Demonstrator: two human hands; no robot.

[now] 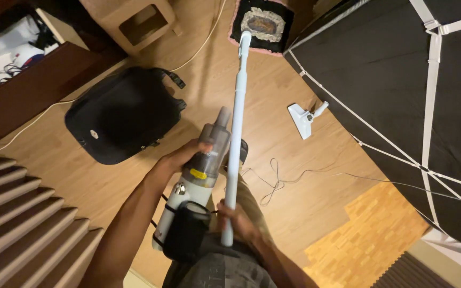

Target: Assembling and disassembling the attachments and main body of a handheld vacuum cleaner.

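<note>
In the middle of the frame my left hand [174, 162] wraps around the vacuum body [198, 181], fingers curled over its clear dust cup, so that grip is closed on the body. My right hand [236, 221] clasps the lower end of the long white tube [237, 117], which runs up toward the top centre of the frame, where its far end reaches the small rug [265, 24].

I judge the body to be the heavy part: motor, dark battery block and cup sit together low in the frame, so it wants a full palm grip around the casing. The tube looks stiff, light and smooth, likely to slide through loose fingers, so it is best held near the end.

A white floor nozzle [302, 118] lies apart on the wooden floor [305, 202], right of centre, and a black bag [121, 112] lies to the left.
</note>
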